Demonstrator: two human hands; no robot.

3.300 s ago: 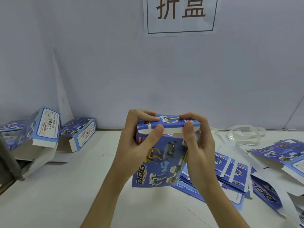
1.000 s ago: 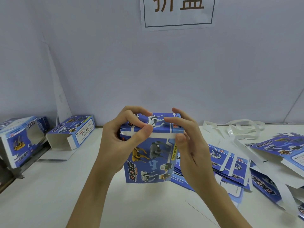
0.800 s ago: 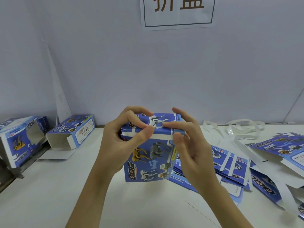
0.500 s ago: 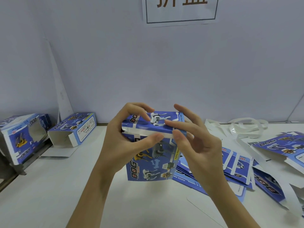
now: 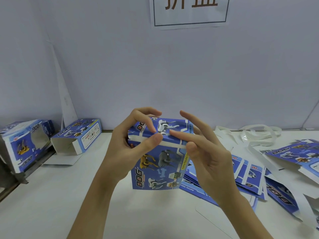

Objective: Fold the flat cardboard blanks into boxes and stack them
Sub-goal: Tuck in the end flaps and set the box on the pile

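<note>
A person's two bare hands work the top flap of an upright blue printed cardboard box (image 5: 156, 163) standing at the middle of a white surface (image 5: 51, 204). The left hand (image 5: 127, 149) pinches the flap between curled fingers and thumb; the right hand (image 5: 205, 156) lays nearly straight fingers along the flap's edge, and its grip cannot be made out. The box's far side is hidden. A white paper sign (image 5: 189, 11) on the pale grey wall (image 5: 172, 75) is cut off at the top. A heap of flat blue cardboard blanks (image 5: 246, 176) lies on the right, white paper strips (image 5: 255, 135) beyond it. Two folded blue boxes (image 5: 79, 135) lie at the far left, open-ended, one partly out of frame.
</note>
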